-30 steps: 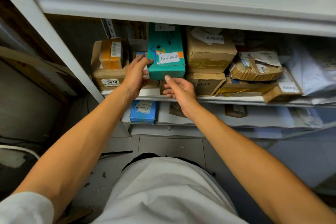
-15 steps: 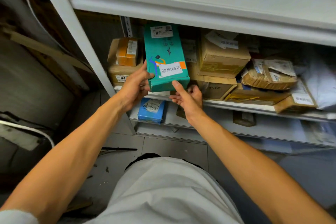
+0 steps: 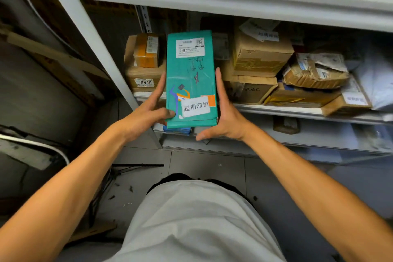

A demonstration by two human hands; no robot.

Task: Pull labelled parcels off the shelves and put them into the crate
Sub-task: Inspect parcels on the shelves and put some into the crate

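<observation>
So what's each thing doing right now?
Teal parcel: held off the shelf, label up.
Left hand: grips its left edge.
Right hand: presses its right edge, fingers straight.
Brown boxes: stacked on the shelf.
Crate: not in view.

Dim, soft overhead light; shadowed shelf recesses, wide-angle bending at blurred edges.

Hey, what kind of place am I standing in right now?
Most likely a parcel depot or courier pickup storeroom. White metal shelves are packed with taped cardboard boxes bearing shipping labels, one marked 0410, and both hands hold a teal parcel with a barcode label and a Chinese sticker.
</observation>
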